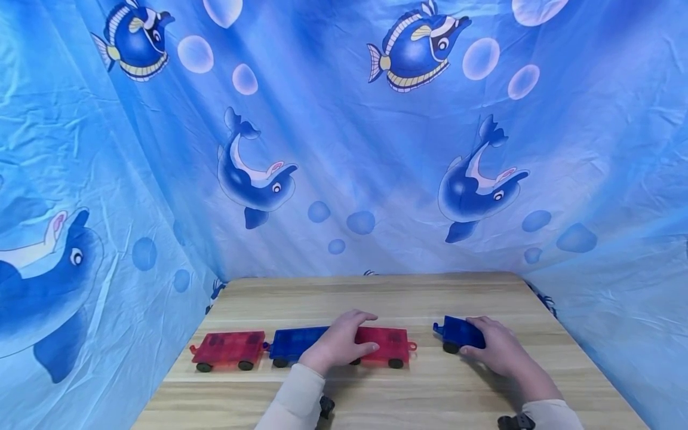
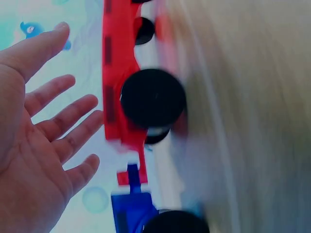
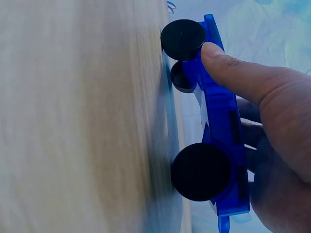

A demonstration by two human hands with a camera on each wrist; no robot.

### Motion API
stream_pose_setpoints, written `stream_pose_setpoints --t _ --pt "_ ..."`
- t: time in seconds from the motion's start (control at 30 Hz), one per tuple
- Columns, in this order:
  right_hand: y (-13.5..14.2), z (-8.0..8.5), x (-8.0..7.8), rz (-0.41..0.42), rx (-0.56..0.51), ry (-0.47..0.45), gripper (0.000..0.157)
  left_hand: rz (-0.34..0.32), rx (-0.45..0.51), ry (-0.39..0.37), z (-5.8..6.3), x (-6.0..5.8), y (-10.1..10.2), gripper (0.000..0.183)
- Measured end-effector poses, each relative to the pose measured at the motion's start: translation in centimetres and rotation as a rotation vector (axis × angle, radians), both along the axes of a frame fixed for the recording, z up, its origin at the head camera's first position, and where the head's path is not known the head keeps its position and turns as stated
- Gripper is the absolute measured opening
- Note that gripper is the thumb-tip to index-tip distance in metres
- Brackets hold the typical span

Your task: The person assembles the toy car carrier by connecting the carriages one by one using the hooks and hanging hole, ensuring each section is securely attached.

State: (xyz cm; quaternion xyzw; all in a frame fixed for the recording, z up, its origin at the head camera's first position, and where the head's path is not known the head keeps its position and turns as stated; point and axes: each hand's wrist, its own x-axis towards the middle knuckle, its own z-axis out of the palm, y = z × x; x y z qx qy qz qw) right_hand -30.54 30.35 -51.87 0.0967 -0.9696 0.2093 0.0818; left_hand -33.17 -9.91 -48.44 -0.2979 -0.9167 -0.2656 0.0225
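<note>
Right wrist — right hand [image 3: 286, 126] pinches blue car [image 3: 223, 116], thumb against its side; left hand [image 2: 36, 145] beside 1 red car [image 2: 118, 73], fingers apart.

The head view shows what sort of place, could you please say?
Probably a curtained play or filming corner: blue dolphin-printed fabric hangs behind and beside a pale wood-grain table with red and blue plastic toy wagons.

Cars [image 1: 236, 346] look glossy plastic, table [image 1: 408, 400] smooth wood, backdrop [image 1: 349, 137] creased cloth.
</note>
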Motion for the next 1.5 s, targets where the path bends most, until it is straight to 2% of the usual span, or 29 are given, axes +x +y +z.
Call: stream_pose_setpoints --t 0.5,0.83,1.23,1.5 --pt "-0.3 0.0 0.2 -0.010 -0.021 -0.003 0.086 -0.014 -0.049 0.049 -1.2 -0.1 1.9 0.072" --pt "-0.8 0.4 0.3 -0.002 -0.018 -0.007 0.084 -0.001 -0.054 0.024 -1.5 0.3 2.1 0.078" --pt "-1.2 0.4 0.4 0.022 -0.022 0.000 0.084 -0.008 -0.118 0.074 -1.7 0.1 2.2 0.081" --pt "-1.7 0.5 0.5 0.032 -0.024 0.011 0.082 0.018 -0.128 0.043 -1.8 0.1 2.2 0.081"
